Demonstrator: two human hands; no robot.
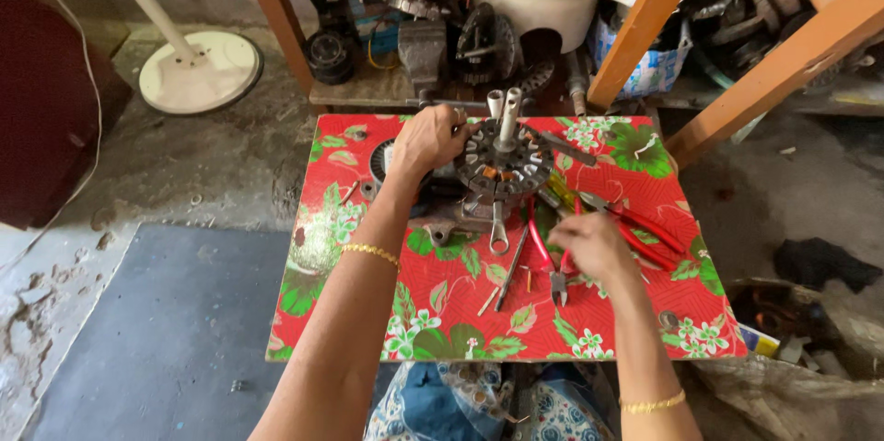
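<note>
**Stator core gripped at the table's far middle**

Round metal stator core (504, 163), upright shaft through its centre, standing on the red floral-covered table (442, 303). Gripped at its left rim by the left hand (426, 140), fingers curled over the edge. Just below it, a spanner (498, 229) and a dark rod (512, 268). Nearer and to the right, the right hand (594, 246), closed around red-handled pliers (558, 277). More red-handled pliers (649, 234) just beyond. No containers on the table.
</note>
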